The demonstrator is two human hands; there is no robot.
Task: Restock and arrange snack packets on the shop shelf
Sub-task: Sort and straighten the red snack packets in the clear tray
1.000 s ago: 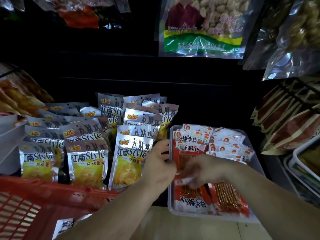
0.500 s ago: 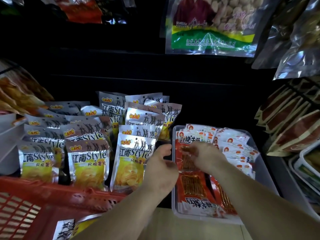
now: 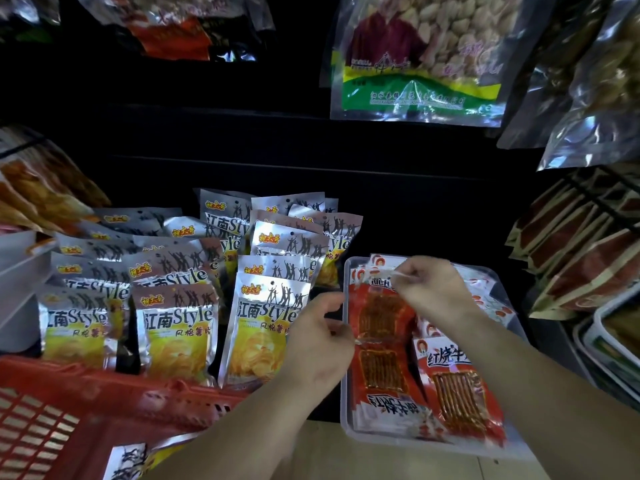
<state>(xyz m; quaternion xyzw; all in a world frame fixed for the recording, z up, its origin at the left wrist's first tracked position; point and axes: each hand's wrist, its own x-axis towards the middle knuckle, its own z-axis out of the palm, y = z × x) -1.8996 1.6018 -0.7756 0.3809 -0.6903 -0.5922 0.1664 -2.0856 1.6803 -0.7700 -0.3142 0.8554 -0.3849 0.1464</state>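
A clear plastic tray (image 3: pixel 346 415) on the shelf holds red snack packets with white tops. My right hand (image 3: pixel 433 292) pinches the top edge of one red packet (image 3: pixel 381 317) near the tray's far end. My left hand (image 3: pixel 320 336) hovers at the tray's left rim, fingers curled, its thumb and fingertips at the packet's left side; whether it grips the packet I cannot tell. Another red packet (image 3: pixel 457 393) lies at the tray's near right. Rows of silver and yellow chip packets (image 3: pixel 263 327) stand to the left.
A red plastic basket (image 3: pixel 86 410) at the lower left holds more silver packets (image 3: pixel 128 460). Large bags (image 3: pixel 415 57) hang above. Brown and red packets (image 3: pixel 581 258) are stacked at right, with trays (image 3: pixel 606 341) below them.
My right hand moved from the tray's middle toward its far end with the red packet's top edge. My left hand shifted slightly right, to the tray's rim. The camera tilted a little.
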